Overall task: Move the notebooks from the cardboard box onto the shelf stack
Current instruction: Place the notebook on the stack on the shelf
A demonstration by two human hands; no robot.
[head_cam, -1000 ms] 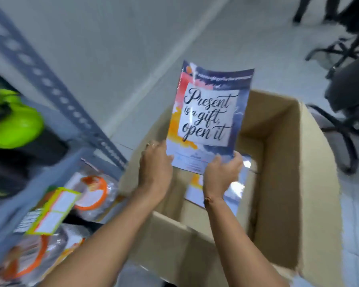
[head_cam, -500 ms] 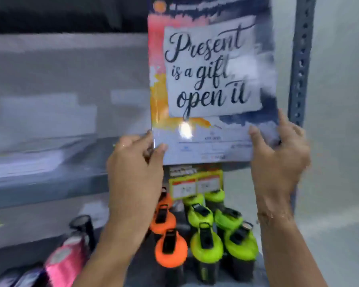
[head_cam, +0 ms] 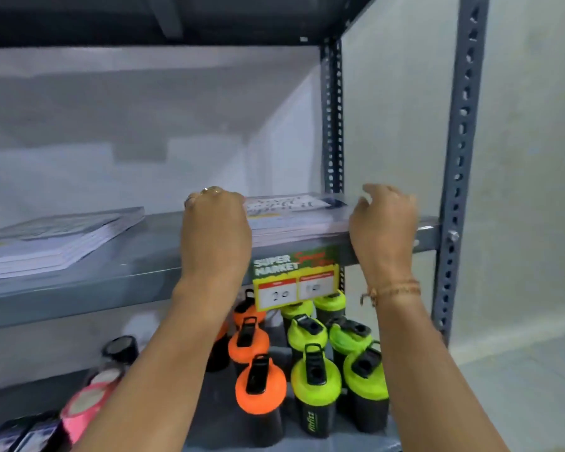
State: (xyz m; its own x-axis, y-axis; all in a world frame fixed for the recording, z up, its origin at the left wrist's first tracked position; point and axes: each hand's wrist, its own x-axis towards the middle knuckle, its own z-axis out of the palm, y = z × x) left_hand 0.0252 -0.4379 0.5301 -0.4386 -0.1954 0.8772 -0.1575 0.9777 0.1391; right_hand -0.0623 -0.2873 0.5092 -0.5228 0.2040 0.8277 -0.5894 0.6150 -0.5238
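Observation:
The lettered notebook (head_cam: pixel 291 203) lies flat on top of a stack of notebooks (head_cam: pixel 297 226) at the right end of the grey metal shelf (head_cam: pixel 137 272). My left hand (head_cam: pixel 216 230) rests on the notebook's left edge with its fingers curled over it. My right hand (head_cam: pixel 384 226) is at the stack's right front corner, fingers apart and thumb raised, holding nothing. The cardboard box is out of view.
A second stack of notebooks (head_cam: pixel 56 239) lies on the same shelf at the left. A price tag (head_cam: pixel 294 278) hangs from the shelf's front edge. Orange bottles (head_cam: pixel 261 389) and green bottles (head_cam: pixel 313 380) stand on the lower shelf. A perforated upright post (head_cam: pixel 460 158) stands at the right.
The notebook came up out of the cardboard box, was held upright before the shelf, and now lies flat on the right stack. My right hand has let go of it.

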